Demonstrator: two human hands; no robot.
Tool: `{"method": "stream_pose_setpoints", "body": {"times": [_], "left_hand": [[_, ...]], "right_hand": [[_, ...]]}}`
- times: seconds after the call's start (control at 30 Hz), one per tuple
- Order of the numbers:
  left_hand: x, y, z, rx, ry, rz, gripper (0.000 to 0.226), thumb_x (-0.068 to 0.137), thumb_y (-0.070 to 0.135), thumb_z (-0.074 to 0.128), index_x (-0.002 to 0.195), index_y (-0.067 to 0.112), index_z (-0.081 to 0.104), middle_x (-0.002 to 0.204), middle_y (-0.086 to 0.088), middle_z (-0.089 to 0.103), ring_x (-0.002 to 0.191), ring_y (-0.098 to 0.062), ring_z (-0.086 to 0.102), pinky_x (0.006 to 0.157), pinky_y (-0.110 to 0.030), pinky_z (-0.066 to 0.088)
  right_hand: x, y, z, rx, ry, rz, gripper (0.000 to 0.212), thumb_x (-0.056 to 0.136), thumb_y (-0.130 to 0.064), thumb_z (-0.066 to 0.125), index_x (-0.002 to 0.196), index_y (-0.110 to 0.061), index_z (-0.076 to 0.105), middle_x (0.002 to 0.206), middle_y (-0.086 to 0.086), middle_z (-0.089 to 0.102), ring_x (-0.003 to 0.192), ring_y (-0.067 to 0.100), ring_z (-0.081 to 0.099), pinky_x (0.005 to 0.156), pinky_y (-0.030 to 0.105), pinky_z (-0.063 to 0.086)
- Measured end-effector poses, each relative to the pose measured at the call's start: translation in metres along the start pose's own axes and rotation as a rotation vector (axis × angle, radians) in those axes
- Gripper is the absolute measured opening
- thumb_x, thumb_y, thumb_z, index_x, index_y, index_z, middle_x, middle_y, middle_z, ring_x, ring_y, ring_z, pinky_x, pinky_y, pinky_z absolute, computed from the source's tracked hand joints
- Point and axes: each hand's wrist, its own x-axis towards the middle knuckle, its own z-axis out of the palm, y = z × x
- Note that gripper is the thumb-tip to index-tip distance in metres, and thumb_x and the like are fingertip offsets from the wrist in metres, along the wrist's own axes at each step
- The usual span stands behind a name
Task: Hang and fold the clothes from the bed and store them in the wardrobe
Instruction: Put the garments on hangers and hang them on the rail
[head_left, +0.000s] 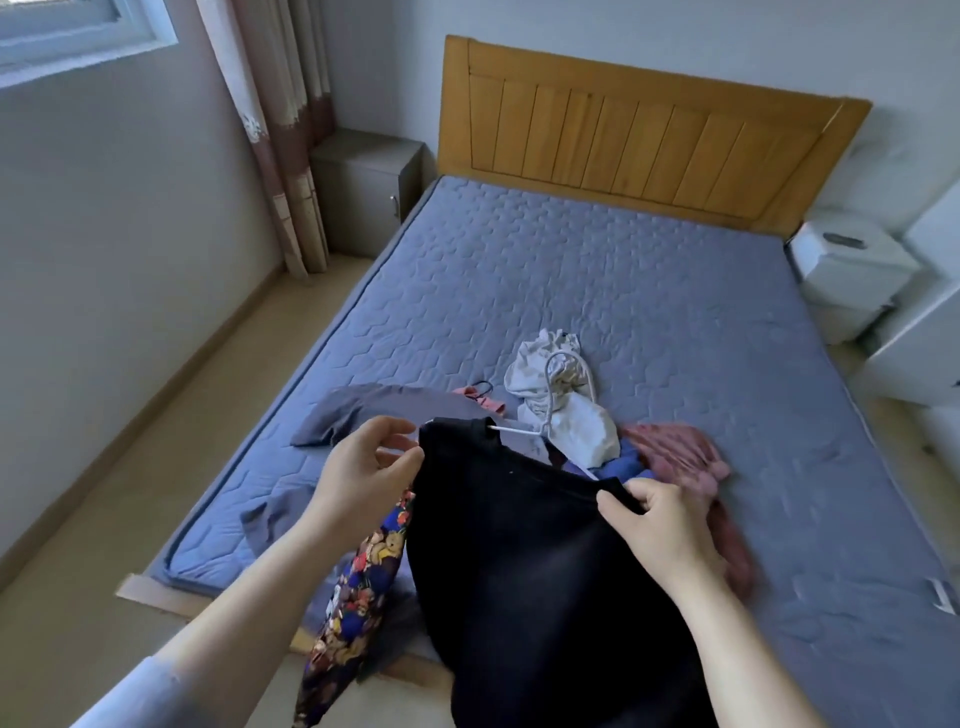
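A black garment (540, 561) hangs over the near end of the bed (597, 270), with a white hanger (558, 400) pushed into its top; the hook sticks up behind it. My left hand (363, 467) pinches the garment's left shoulder. My right hand (654, 525) grips its right shoulder edge. Behind the garment on the mattress lie a white garment (561, 410), a pink garment (680, 457), a grey-blue garment (379, 410) and a bit of blue cloth (618, 465). A colourful patterned garment (358, 587) droops off the bed's foot under my left arm.
A wooden headboard (644, 140) stands at the far end. A grey bedside cabinet (363, 187) sits left of it by the curtain (280, 130). White furniture (852, 275) stands along the right side. Floor (104, 519) runs along the bed's left.
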Motion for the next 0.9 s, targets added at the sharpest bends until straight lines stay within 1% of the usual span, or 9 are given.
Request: {"method": "stream_pose_setpoints", "body": {"times": [0.13,0.17,0.27,0.43,0.57,0.67,0.73,0.83,0.9], "left_hand": [[0.028,-0.008,0.014,0.016,-0.059,-0.022,0.019,0.087,0.018,0.062,0.103,0.03,0.062,0.089,0.014,0.069,0.076,0.005,0.063,0.064,-0.017,0.045],[0.036,-0.009,0.017,0.023,-0.071,-0.024,0.02,0.087,0.019,0.062,0.103,0.029,0.063,0.089,0.014,0.069,0.078,0.004,0.064,0.065,-0.016,0.045],[0.066,-0.015,0.025,0.032,-0.118,-0.017,0.019,0.086,0.018,0.061,0.102,0.029,0.063,0.09,0.013,0.069,0.079,0.001,0.064,0.067,-0.017,0.046],[0.113,-0.025,0.032,0.032,-0.213,0.001,0.02,0.088,0.017,0.062,0.106,0.026,0.062,0.091,0.009,0.068,0.074,0.005,0.062,0.055,-0.005,0.043],[0.156,-0.042,0.028,0.067,-0.272,0.007,0.021,0.087,0.019,0.062,0.106,0.027,0.061,0.091,0.013,0.067,0.072,0.007,0.062,0.055,-0.005,0.041],[0.183,-0.059,0.03,0.099,-0.315,-0.01,0.02,0.088,0.02,0.062,0.106,0.026,0.061,0.091,0.013,0.067,0.071,0.006,0.062,0.055,-0.006,0.041],[0.197,-0.067,0.037,0.119,-0.333,-0.023,0.019,0.088,0.019,0.062,0.106,0.024,0.061,0.09,0.013,0.066,0.071,0.005,0.062,0.054,-0.004,0.039],[0.216,-0.075,0.055,0.142,-0.367,-0.044,0.019,0.088,0.019,0.062,0.107,0.024,0.061,0.09,0.015,0.065,0.075,0.005,0.061,0.055,-0.005,0.038],[0.227,-0.081,0.067,0.146,-0.378,-0.065,0.019,0.088,0.019,0.061,0.106,0.024,0.061,0.089,0.016,0.065,0.073,0.007,0.06,0.056,-0.006,0.037]], "right_hand": [[0.012,0.01,0.01,-0.043,0.004,0.058,0.033,0.081,-0.037,0.068,0.055,-0.03,0.048,0.046,-0.007,0.043,0.045,0.008,0.038,0.047,0.03,0.031],[0.015,0.011,0.013,-0.057,0.009,0.063,0.032,0.081,-0.037,0.068,0.056,-0.033,0.048,0.047,-0.008,0.043,0.046,0.008,0.038,0.046,0.025,0.029],[0.026,0.014,0.025,-0.078,0.013,0.094,0.035,0.081,-0.035,0.069,0.054,-0.035,0.046,0.046,-0.008,0.041,0.045,0.01,0.035,0.045,0.025,0.029],[0.043,0.011,0.045,-0.153,0.01,0.16,0.039,0.08,-0.039,0.067,0.054,-0.032,0.038,0.048,-0.005,0.033,0.047,0.013,0.027,0.046,0.032,0.021],[0.068,0.007,0.071,-0.186,-0.01,0.218,0.042,0.079,-0.038,0.067,0.056,-0.028,0.035,0.05,-0.001,0.029,0.049,0.015,0.023,0.047,0.035,0.02],[0.087,0.006,0.094,-0.214,-0.032,0.243,0.038,0.076,-0.045,0.061,0.055,-0.026,0.036,0.049,-0.002,0.033,0.048,0.015,0.027,0.046,0.034,0.021],[0.1,0.007,0.107,-0.221,-0.06,0.252,0.042,0.077,-0.045,0.061,0.057,-0.017,0.035,0.051,0.001,0.034,0.048,0.014,0.029,0.047,0.034,0.023],[0.123,0.016,0.12,-0.247,-0.064,0.281,0.045,0.079,-0.045,0.062,0.064,-0.008,0.043,0.059,0.011,0.047,0.053,0.023,0.042,0.048,0.035,0.029],[0.139,0.025,0.126,-0.261,-0.061,0.291,0.043,0.078,-0.046,0.061,0.063,-0.009,0.045,0.058,0.009,0.05,0.056,0.023,0.048,0.048,0.034,0.03]]}}
